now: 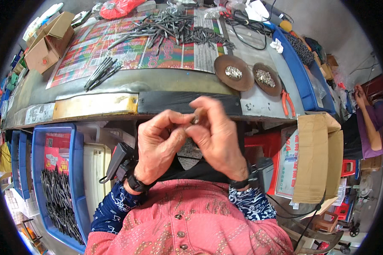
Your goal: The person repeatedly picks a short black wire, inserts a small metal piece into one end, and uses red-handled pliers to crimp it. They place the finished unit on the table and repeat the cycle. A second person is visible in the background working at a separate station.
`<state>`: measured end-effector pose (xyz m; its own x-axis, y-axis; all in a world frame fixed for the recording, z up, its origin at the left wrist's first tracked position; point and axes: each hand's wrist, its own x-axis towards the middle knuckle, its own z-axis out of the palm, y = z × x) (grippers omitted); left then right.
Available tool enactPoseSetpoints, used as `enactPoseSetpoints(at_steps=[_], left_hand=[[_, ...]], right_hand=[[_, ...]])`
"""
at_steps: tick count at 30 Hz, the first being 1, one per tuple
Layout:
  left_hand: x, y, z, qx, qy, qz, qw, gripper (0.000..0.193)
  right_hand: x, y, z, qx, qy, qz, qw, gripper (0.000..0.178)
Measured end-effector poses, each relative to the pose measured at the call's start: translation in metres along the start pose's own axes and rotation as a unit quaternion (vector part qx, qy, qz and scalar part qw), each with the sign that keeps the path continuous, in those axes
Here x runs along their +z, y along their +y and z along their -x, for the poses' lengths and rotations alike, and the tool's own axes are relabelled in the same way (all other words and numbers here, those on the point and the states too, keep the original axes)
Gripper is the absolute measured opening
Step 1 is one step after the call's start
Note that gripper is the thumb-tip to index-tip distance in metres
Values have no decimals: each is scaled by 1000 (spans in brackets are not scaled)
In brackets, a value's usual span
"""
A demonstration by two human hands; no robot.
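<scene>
My left hand [157, 140] and my right hand [219, 142] meet in front of the table edge, fingertips almost touching. Both are closed in a pinch around a tiny dark piece [195, 120], too small and too covered by the fingers to name. The right fingers are slightly smeared by motion. Beyond the hands, a small bundle of thin dark rods [101, 73] lies on the table to the left. To the right stand a larger brown dish [222, 68] and a smaller brown dish [273, 90], each with small silvery metal parts in it.
A big heap of dark rods [170, 27] covers the table's far side. Pliers with orange handles [288, 104] lie at the right edge. A blue bin [79, 178] of dark rods stands lower left, a cardboard box [314, 159] lower right. Another person's arm [370, 123] shows far right.
</scene>
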<state>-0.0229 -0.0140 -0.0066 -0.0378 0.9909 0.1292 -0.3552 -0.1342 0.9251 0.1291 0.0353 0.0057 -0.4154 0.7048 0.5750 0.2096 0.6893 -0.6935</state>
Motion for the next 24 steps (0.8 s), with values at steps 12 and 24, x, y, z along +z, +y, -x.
enactPoseSetpoints(at_steps=[12,24], left_hand=[[-7,1,-10,44,13,-30,999,17],[-32,2,-28,32,49,-25,998,16]], right_hand=[[-4,4,-21,142,8,44,989,31],[-65,87,-107,46,-9,346,937,14]])
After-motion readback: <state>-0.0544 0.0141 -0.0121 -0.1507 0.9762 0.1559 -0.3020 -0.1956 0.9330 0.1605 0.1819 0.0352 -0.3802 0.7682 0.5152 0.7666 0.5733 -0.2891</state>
